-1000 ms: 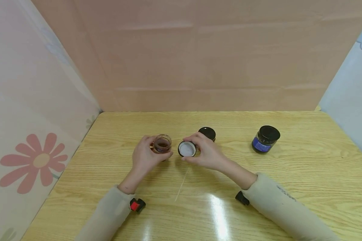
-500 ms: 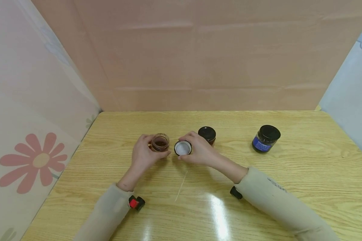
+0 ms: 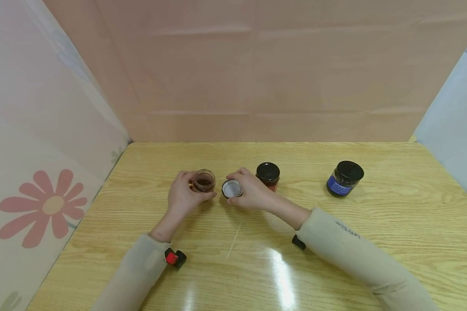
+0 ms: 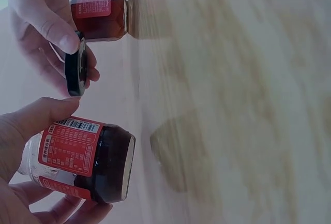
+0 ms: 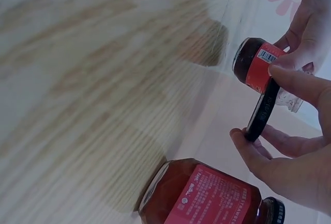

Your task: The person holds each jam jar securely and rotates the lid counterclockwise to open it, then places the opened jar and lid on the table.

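My left hand (image 3: 182, 194) grips an uncapped glass jar (image 4: 72, 157) with a red label and dark contents. Its mouth faces up in the head view, and in the left wrist view its base hangs slightly above the tabletop. Just to the right, my right hand (image 3: 253, 192) pinches a black screw lid (image 3: 232, 188) by its edge between thumb and fingers, the white inside turned up toward the head camera. Lid and jar are apart. Behind the right hand stands a capped jar (image 5: 207, 193) with red contents and a red label, partly hidden by that hand in the head view.
A larger jar (image 3: 344, 178) with a black lid and blue label stands on the right of the wooden table (image 3: 393, 224). A pinkish-brown backdrop (image 3: 257, 77) rises behind the table, with patterned walls on both sides.
My right hand has moved left with the lid, uncovering more of the capped red jar behind it. My left hand and the uncapped jar have shifted slightly left and back.
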The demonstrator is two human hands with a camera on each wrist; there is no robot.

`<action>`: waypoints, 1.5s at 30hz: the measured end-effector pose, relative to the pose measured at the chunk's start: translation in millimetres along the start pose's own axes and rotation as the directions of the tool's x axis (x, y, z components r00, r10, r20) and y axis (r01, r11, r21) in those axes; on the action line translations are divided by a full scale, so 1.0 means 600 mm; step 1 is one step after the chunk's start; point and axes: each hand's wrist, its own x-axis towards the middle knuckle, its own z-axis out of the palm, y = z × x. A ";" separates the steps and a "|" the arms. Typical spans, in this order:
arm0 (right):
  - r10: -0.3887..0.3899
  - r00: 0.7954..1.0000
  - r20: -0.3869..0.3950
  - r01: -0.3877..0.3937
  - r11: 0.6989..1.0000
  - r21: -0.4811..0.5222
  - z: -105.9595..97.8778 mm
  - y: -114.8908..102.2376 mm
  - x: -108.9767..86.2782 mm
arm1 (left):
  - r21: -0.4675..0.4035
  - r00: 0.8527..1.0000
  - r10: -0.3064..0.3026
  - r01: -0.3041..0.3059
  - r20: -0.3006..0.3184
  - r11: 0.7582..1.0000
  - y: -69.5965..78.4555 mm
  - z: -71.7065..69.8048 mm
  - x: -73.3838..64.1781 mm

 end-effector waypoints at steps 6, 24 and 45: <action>0.026 0.999 0.040 -0.025 1.000 -0.009 0.001 -0.003 0.007 | 0.006 1.000 -0.007 0.007 -0.001 1.000 -0.007 -0.002 0.006; 0.081 0.986 0.148 -0.066 0.992 -0.108 0.006 0.001 0.032 | -0.048 0.998 -0.063 0.064 0.026 0.997 -0.016 -0.004 0.015; 0.089 0.982 0.166 -0.064 0.987 -0.150 0.019 0.004 0.055 | -0.089 0.983 -0.139 0.151 0.123 0.985 -0.031 -0.006 0.025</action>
